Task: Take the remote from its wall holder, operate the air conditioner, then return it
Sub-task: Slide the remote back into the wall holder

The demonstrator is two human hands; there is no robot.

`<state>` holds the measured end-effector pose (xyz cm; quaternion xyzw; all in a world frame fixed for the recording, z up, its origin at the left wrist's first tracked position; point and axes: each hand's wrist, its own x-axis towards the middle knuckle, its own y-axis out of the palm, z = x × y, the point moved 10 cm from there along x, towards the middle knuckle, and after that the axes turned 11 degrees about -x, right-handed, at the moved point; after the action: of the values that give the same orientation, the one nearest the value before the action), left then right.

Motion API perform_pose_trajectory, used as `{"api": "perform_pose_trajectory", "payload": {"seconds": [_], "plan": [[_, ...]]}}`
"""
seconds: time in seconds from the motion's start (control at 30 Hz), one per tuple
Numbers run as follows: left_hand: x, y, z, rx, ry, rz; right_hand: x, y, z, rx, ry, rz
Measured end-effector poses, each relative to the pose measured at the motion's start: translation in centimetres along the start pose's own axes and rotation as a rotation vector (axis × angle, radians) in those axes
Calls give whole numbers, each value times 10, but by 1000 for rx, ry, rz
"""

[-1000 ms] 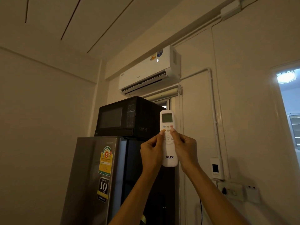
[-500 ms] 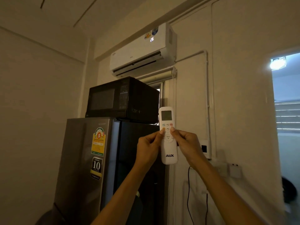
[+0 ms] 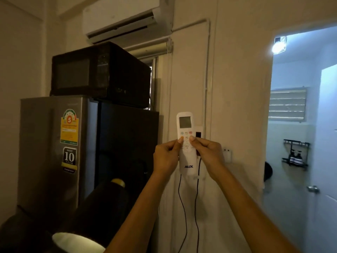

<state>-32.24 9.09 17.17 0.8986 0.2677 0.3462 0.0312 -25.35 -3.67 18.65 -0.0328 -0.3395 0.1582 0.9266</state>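
White remote [image 3: 186, 143] pinched upright at frame centre between left hand [image 3: 166, 157] and right hand [image 3: 209, 154], thumbs on buttons, air conditioner [image 3: 127, 17] at eleven o'clock; light fingertip grip risks slipping or stray button presses.

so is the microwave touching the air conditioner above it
Apart. The head view shows a strip of bare wall between the top of the microwave and the underside of the air conditioner.

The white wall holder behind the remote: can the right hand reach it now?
Probably yes. The right hand is close beside the white wall holder, but it grips the white AUX remote together with the left hand.
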Motion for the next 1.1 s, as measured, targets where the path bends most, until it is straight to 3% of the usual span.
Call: {"api": "perform_pose_trajectory", "payload": {"seconds": [0.43,0.67,1.1], "plan": [[37,96,113,16,-150,204,54,-78,-124,-18,95,101],[49,143,187,-26,-189,183,82,-111,-189,-64,167,173],[123,208,293,-112,-168,60,168,-161,-267,-136,231,71]]}}
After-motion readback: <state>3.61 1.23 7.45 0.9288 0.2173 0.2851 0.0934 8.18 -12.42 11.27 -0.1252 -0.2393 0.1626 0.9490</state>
